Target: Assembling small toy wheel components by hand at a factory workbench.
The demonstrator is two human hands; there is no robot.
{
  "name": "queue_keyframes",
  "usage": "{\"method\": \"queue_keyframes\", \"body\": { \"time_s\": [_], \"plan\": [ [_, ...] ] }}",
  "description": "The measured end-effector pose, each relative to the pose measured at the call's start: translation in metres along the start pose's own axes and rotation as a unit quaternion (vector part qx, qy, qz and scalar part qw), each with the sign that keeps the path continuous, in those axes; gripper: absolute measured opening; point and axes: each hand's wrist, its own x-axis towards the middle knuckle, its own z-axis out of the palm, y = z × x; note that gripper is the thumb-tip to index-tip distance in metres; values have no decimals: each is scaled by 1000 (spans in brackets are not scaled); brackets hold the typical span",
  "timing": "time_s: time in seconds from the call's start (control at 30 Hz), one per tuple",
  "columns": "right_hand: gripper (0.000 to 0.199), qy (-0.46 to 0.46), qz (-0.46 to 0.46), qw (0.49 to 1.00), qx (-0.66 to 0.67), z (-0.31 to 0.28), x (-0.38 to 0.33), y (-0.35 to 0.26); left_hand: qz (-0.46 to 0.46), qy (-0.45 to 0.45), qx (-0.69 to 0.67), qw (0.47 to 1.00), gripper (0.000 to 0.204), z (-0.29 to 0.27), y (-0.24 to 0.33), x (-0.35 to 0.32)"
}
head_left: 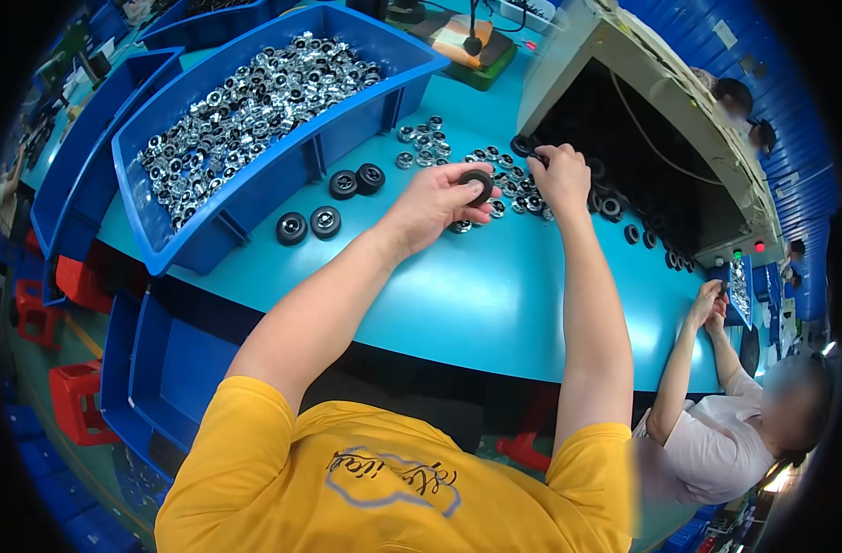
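Observation:
My left hand (437, 205) pinches a small black rubber tyre (477, 187) between thumb and fingers, above the turquoise table. To its right, my right hand (565, 180) has its fingertips closed on another black tyre (539, 158), at the edge of the machine's opening. Small shiny wheel hubs (506, 173) lie loose around and between both hands. Left of my left hand are two pairs of wheels with black tyres and shiny hubs; one wheel (325, 221) sits nearest my left forearm.
A large blue bin (320, 138) full of shiny hubs stands on the table (421, 295) at the left. At the right is a beige box-shaped machine (660, 55) with black tyres (611, 207) spilling from it. A co-worker (716, 442) handles parts at the far right.

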Motion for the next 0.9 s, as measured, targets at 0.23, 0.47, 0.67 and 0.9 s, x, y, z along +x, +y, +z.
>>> {"method": "queue_keyframes", "body": {
  "time_s": [0.23, 0.47, 0.67, 0.9],
  "plan": [
    [26, -24, 17, 999, -29, 2, 1, -5, -20, -56, -87, 994, 51, -5, 5, 1],
    [34, -54, 174, 827, 532, -39, -29, -23, -19, -63, -82, 994, 47, -3, 5, 0],
    [27, -137, 220, 555, 790, -65, -74, -60, -7, -43, -37, 998, 39, -4, -3, -1],
    [21, -137, 223, 544, 797, -59, -95, -79, 9, 22, 32, 999, 28, -1, -11, -3]
  ]
}}
